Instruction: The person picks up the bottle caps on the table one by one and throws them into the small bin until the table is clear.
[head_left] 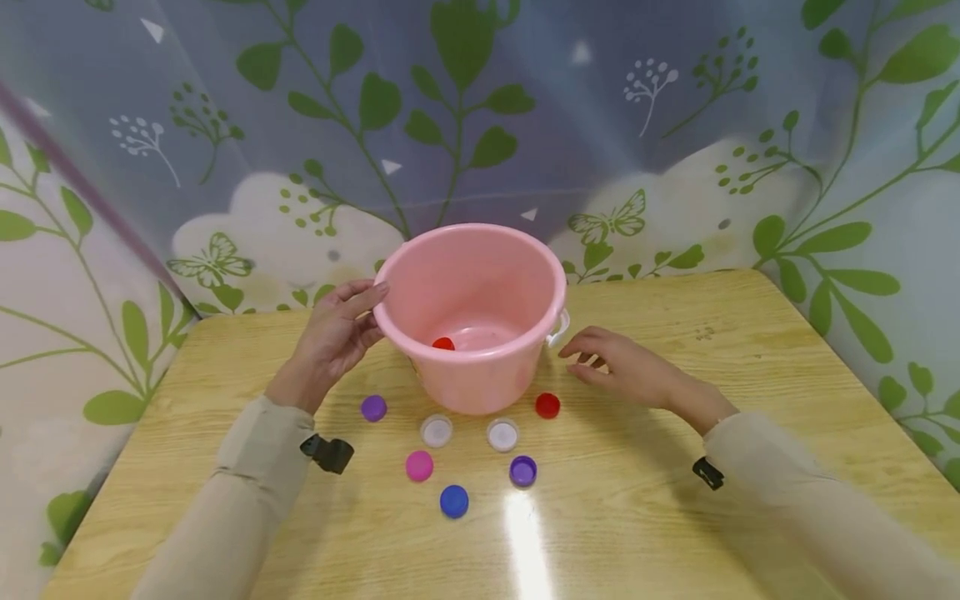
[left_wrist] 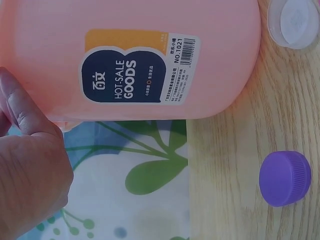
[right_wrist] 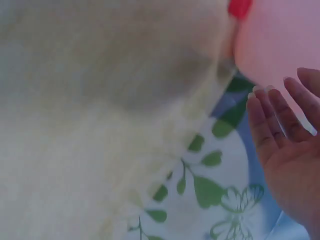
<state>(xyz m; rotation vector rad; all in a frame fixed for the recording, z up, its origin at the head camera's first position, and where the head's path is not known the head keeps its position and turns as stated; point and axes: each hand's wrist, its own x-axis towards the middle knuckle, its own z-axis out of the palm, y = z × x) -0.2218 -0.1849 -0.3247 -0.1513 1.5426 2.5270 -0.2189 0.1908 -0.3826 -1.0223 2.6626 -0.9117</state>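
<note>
A pink bucket stands upright on the wooden table, a red cap lying inside on its bottom. My left hand holds the bucket's rim at the left, thumb at the edge; a label shows on that side in the left wrist view. Beside the bucket's white handle, my right hand hovers with loosely bent fingers, holding nothing. Nearest to it on the table is another red cap. A purple cap sits below my left hand.
In front of the bucket lie two white caps, a pink cap, a blue cap and an upturned purple cap. A leaf-patterned curtain hangs behind the table.
</note>
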